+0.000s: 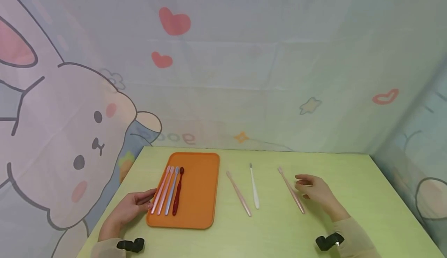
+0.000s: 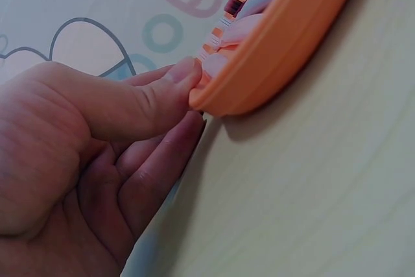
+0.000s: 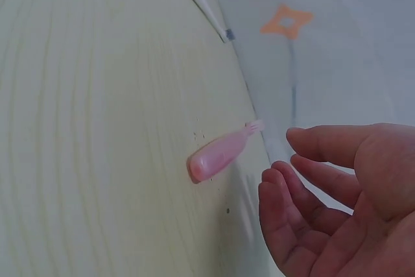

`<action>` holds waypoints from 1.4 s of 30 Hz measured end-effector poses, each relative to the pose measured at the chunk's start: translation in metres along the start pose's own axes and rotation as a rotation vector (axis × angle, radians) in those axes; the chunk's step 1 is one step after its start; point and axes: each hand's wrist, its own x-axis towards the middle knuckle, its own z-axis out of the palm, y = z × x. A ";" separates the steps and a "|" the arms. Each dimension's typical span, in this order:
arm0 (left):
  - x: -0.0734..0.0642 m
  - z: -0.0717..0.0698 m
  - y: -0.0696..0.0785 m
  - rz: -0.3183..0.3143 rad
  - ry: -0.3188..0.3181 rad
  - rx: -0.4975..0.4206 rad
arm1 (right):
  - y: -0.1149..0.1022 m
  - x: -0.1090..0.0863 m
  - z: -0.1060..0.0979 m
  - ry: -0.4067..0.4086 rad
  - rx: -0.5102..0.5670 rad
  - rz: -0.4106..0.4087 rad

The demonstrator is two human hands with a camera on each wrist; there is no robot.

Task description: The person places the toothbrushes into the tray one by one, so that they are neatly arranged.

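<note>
My left hand pinches the left rim of an orange tray; in the left wrist view the thumb lies on top of the rim with fingers beneath. Side by side in the tray's left half lie two pink toothbrushes, a blue toothbrush and a dark red toothbrush. My right hand holds nothing. Its fingers are loosely bent and apart, just right of a pink toothbrush on the table. The right wrist view shows this pink toothbrush left of the fingertips.
Between tray and right hand, another pink toothbrush and a white toothbrush lie on the light yellow-green table. A cartoon-printed cloth hangs along the table's back edge. Black devices sit at both wrists.
</note>
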 end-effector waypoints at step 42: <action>-0.003 -0.009 -0.002 -0.027 0.009 -0.014 | 0.004 0.002 0.028 0.028 -0.127 -0.027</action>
